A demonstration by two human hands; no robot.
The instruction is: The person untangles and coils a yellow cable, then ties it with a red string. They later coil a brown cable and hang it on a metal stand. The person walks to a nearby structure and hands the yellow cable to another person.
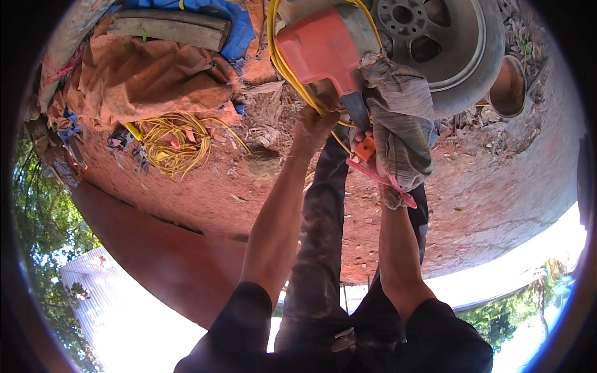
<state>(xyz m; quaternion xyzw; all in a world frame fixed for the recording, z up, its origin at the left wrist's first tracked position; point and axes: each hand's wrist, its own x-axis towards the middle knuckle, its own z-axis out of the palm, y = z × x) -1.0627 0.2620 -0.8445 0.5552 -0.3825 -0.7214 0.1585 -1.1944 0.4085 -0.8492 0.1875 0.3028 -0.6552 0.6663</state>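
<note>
Near the top centre is a red power tool [317, 46] with a dark grey handle [357, 110]; its exact kind is unclear. A yellow electric cord [278, 56] is looped along its left side. My left hand [316, 124] is closed around the lower end of these loops, beside the handle. Just below the handle, my right hand [371, 158] is closed on a small orange block [365, 148]. A pink strip [379, 176] trails past that hand. Grey striped cloth [401, 118] hangs against the tool and partly hides my right hand and wrist.
A wheel with a tyre [491, 68] lies at the upper right, next to a brown round container [508, 87]. At left, a coil of yellow cord [177, 146] rests on reddish ground by an orange tarp [149, 78] and wooden planks [171, 28]. Dry leaves litter the ground.
</note>
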